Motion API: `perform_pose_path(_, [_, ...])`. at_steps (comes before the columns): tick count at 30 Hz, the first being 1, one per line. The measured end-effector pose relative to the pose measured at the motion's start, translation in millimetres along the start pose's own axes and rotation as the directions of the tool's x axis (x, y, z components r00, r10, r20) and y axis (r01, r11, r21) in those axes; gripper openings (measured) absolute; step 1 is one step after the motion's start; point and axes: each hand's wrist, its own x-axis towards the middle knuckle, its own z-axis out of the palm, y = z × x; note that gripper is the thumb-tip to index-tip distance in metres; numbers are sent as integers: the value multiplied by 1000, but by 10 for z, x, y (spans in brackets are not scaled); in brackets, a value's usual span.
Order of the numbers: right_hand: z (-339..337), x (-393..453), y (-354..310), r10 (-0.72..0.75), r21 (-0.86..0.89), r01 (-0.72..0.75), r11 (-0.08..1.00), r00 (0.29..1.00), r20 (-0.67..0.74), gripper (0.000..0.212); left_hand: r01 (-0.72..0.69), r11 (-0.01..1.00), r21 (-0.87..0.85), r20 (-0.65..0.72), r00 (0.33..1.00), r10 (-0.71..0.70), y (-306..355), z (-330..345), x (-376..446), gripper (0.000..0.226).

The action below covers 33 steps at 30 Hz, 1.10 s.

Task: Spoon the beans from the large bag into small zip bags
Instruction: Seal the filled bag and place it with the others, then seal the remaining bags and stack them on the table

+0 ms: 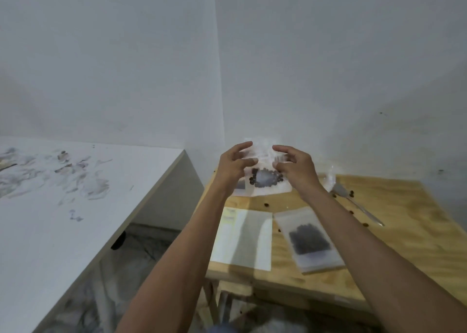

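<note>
I hold a small clear zip bag point(262, 155) up in the air over the far end of the wooden table point(394, 236). My left hand point(233, 164) pinches its left top edge between thumb and curled fingers, and my right hand point(294, 165) pinches the right top edge the same way. Dark beans point(265, 178) sit in a ring at the bottom of this bag. On the table, nearer to me than the raised bag, a filled zip bag point(309, 239) lies flat, and just to its left lies a flat empty bag point(243, 239). A clear plastic spoon point(353, 201) rests on the table beyond the filled bag, to its right, with loose beans point(351, 193) scattered around it. The picture is blurred, so I cannot tell whether the raised bag's seal is closed.
</note>
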Motion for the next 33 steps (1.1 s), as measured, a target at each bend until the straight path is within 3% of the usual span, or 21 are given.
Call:
perform_pose_path(2, [162, 94, 150, 52, 7, -52, 999, 999, 10, 44, 32, 993, 110, -5, 999, -32, -191, -161, 91, 45])
perform_pose_path(8, [624, 332, 466, 191, -135, -175, 975, 975, 113, 61, 55, 955, 291, -227, 974, 13, -630, -446, 477, 31])
perform_pose_path(14, [929, 561, 693, 206, -304, -168, 938, 974, 97, 66, 52, 866, 498, -280, 954, 104, -826, -468, 750, 17])
perform_pose_path(16, [990, 596, 807, 214, -463, -136, 876, 969, 120, 64, 95, 826, 556, -286, 955, 83, -940, -474, 811, 16])
perform_pose_path(19, [1014, 586, 924, 292, -757, -35, 653, 934, 208, 56, 133, 726, 674, -259, 964, 63, -1086, -471, 819, 16])
perform_pose_path(21, [1000, 599, 954, 320, -805, 12, 593, 914, 249, 55, 131, 704, 698, -240, 969, 57, -1122, -475, 821, 17])
perform_pose_path(25, [954, 566, 884, 253, -715, -24, 698, 943, 215, 54, 100, 652, 752, -223, 968, 110, -1066, -458, 810, 15])
perform_pose_path(28, [838, 457, 729, 162, -572, -71, 817, 981, 110, 35, 70, 586, 807, -221, 957, 189, -932, -346, 689, 19])
perform_pose_path(33, [427, 226, 434, 155, -566, -84, 820, 985, 78, 11, -19, 577, 816, -111, 976, 189, -716, -15, 335, 18])
